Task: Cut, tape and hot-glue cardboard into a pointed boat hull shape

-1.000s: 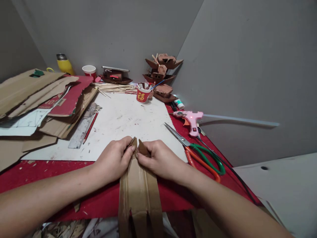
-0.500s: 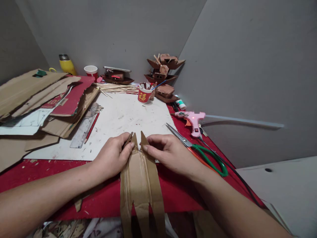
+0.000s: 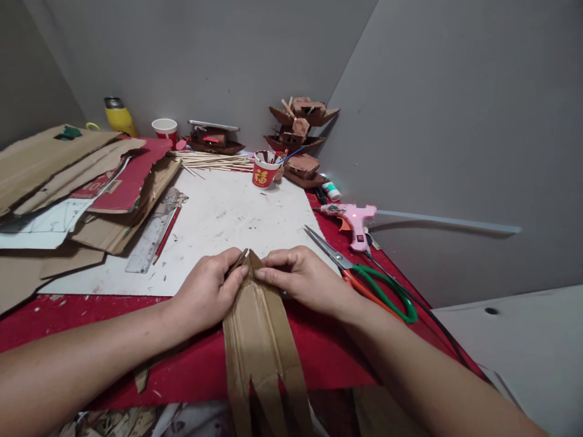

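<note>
A long strip of brown cardboard with pointed, slit ends runs from between my hands down past the table's front edge. My left hand pinches its far end from the left, thumb on top. My right hand pinches the same end from the right. The narrow points there meet near the middle, forming a peak. Slits part the near end into several tongues. Scissors with green and orange handles lie just beyond my right wrist.
A pink glue gun with a long glue stick lies at right, its cable trailing. Cardboard sheets are stacked at left beside a ruler and a red pencil. Behind are a red paper cup, wooden sticks and brown model boats.
The gap between the cardboard points has closed: my right hand has moved left, bringing its point against the others. The near end has swung slightly right.
</note>
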`<state>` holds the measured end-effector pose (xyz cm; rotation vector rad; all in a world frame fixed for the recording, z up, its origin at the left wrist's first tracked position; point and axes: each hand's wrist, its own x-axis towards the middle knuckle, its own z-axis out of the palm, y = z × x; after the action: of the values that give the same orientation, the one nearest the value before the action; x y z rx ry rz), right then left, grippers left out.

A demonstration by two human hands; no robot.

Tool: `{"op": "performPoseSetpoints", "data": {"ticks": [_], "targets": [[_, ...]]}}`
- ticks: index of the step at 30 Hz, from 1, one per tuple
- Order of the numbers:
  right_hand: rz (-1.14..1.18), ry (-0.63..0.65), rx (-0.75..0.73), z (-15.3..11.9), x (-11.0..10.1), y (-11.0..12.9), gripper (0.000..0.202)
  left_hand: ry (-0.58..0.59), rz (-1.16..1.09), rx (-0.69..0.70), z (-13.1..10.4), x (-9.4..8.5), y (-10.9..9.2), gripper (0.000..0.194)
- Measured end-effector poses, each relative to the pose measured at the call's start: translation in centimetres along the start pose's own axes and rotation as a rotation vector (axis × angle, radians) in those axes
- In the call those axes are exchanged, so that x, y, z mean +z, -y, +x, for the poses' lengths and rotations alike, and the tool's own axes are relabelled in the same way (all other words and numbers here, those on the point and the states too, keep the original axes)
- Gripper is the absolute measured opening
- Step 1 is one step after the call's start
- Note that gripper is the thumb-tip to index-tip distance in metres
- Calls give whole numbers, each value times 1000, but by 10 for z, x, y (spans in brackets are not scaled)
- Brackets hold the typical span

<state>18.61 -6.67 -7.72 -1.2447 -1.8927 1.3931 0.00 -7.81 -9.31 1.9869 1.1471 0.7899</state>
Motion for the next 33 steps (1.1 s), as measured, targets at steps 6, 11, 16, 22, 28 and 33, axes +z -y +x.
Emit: {"op": "performPoseSetpoints", "data": {"ticks": [6,11,16,22,28,33], "targets": [[39,-23,-25,1,5,-1,22,27,-50,-29,4,-2,3,28],[63,-61,-29,3,6,0,21,-5,-133,-8,4,-1,5,30],[22,-74,-51,3,6,-1,26,-31,-162,16,4,-2,2,30],[34,-83,-51,4,5,-2,25,-48,-179,25,4,-3,-2,29],[-2,-67,-88,7,5,-4,24,-29,-195,3,6,-3,-1,32],[-30,-77,-118,6,8,-3,23,-6,-216,-4,7,-4,0,34]]}}
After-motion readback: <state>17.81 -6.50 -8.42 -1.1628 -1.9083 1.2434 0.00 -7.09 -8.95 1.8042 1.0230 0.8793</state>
